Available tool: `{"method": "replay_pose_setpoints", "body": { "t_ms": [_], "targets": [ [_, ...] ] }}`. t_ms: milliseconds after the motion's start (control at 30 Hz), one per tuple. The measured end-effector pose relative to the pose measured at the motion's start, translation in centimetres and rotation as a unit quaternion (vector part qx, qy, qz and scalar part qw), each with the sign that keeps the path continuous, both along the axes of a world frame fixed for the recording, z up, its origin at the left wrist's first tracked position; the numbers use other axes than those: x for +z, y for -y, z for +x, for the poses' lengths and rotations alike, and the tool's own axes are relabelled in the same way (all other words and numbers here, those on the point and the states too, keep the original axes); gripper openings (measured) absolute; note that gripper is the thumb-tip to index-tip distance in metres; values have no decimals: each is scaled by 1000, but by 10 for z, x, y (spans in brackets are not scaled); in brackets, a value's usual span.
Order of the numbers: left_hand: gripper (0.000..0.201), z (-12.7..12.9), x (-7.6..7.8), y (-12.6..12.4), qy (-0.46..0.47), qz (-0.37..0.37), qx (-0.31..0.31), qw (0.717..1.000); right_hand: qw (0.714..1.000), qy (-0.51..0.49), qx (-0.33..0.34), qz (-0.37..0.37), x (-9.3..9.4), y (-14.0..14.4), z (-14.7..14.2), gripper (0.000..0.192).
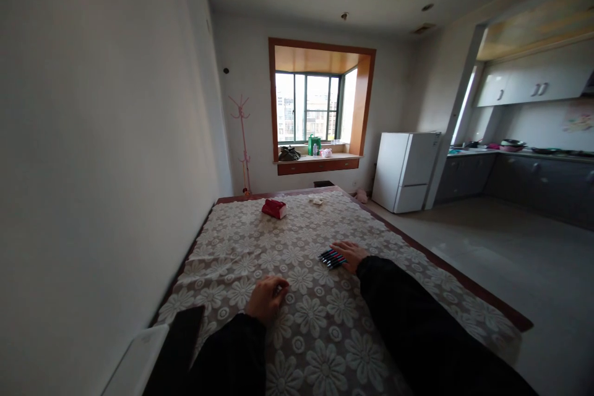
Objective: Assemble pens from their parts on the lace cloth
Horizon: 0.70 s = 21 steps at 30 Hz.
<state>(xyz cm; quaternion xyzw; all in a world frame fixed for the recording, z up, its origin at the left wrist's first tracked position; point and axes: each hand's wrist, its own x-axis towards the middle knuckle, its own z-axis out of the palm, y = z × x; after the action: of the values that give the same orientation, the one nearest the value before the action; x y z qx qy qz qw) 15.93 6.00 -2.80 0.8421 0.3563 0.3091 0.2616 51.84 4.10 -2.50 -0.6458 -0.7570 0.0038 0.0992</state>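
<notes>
A row of several dark pens (330,258), with blue and red parts showing, lies side by side on the flowered tablecloth (320,371). My right hand (350,252) rests over their right ends, its fingers along the far side of the row; the thumb is mostly hidden. To the left and nearer to me, my left hand (268,298) is low over the cloth with its fingers curled in. Nothing shows sticking out of it, and it is apart from the pens.
Farther back on the table are a red pack (274,208) and small white items (316,200). A dark flat object (179,346) and a white one (137,362) lie at the near left, by the wall. A white fridge (404,170) stands beyond the table's right side.
</notes>
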Motion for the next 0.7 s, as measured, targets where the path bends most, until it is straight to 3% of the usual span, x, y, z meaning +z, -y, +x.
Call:
{"method": "replay_pose_setpoints", "body": {
  "t_ms": [133,267,467,600,633,700],
  "targets": [
    [19,0,-3,-1,-8,-3,4,1000,998,-24,21,-51,6,-33,-6,81],
    [19,0,-3,-1,-9,-4,1,1000,996,-57,10,-69,9,-52,-18,52],
    [20,0,-4,-2,-22,3,-2,1000,988,-147,-22,-37,12,-56,-26,18],
    [22,1,-7,-5,-5,-7,8,1000,969,-243,-42,25,15,-57,-51,21],
    [25,2,-8,-6,8,-12,17,1000,954,-292,-42,47,16,-58,-62,28],
    [33,2,-8,-7,41,-16,39,998,818,-563,-24,112,16,-57,-91,40]
  ]
}}
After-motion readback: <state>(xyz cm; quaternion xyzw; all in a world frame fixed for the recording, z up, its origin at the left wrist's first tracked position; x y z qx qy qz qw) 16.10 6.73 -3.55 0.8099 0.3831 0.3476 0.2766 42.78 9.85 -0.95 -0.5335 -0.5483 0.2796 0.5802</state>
